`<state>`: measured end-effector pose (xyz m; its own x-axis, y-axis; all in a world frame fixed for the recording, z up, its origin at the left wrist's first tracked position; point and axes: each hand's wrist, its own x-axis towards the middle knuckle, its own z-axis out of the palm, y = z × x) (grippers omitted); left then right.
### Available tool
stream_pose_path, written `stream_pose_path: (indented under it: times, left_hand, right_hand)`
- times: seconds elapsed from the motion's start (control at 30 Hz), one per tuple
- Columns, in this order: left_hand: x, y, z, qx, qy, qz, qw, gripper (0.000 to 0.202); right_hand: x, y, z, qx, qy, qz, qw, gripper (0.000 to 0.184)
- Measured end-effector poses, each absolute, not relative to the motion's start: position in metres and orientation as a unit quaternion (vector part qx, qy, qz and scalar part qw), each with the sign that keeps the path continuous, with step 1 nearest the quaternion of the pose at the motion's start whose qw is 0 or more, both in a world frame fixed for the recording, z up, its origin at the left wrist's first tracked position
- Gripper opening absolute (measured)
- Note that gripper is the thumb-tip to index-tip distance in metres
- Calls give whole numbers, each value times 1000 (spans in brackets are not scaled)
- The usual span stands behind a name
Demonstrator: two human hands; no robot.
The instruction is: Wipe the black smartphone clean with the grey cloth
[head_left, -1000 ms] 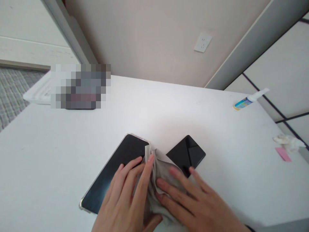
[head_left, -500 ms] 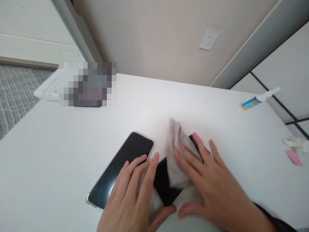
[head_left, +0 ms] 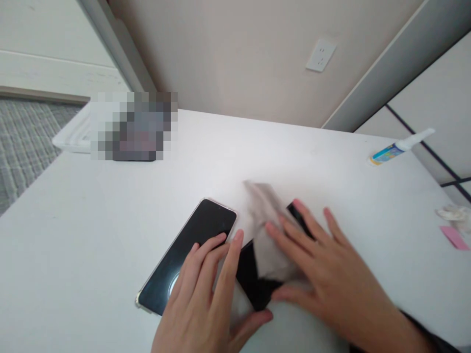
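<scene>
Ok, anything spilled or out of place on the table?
I see no spill. The crumpled whitish scrap and pink slip at the table's far right look like stray litter, lying apart from the cloth.

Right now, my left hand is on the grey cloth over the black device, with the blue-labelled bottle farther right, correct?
Not your left hand: the head view shows your right hand on the grey cloth over the black device. The bottle is farther right.
</scene>
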<state>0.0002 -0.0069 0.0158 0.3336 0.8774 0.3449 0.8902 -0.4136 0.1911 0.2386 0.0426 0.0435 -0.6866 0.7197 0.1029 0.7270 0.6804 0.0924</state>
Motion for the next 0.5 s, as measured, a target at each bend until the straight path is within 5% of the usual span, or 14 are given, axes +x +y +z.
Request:
stream_pose_path:
  times: [0.1, 0.23, 0.4, 0.5]
  left_hand:
    - [0, -8, 16, -816, -543, -197, 17, 86]
    - [-1, -7, 16, -829, -526, -187, 17, 77]
    - [0, -5, 16, -820, -537, -197, 11, 88]
    - [-1, -6, 15, -829, -524, -195, 16, 85]
  right_hand:
    - [250, 41, 41, -435, -896, -80, 34, 86]
    - [258, 29, 40, -264, -961, -72, 34, 63]
    - [273, 28, 41, -415, -904, -98, 28, 88]
    - [273, 21, 38, -298, -949, -97, 33, 69]
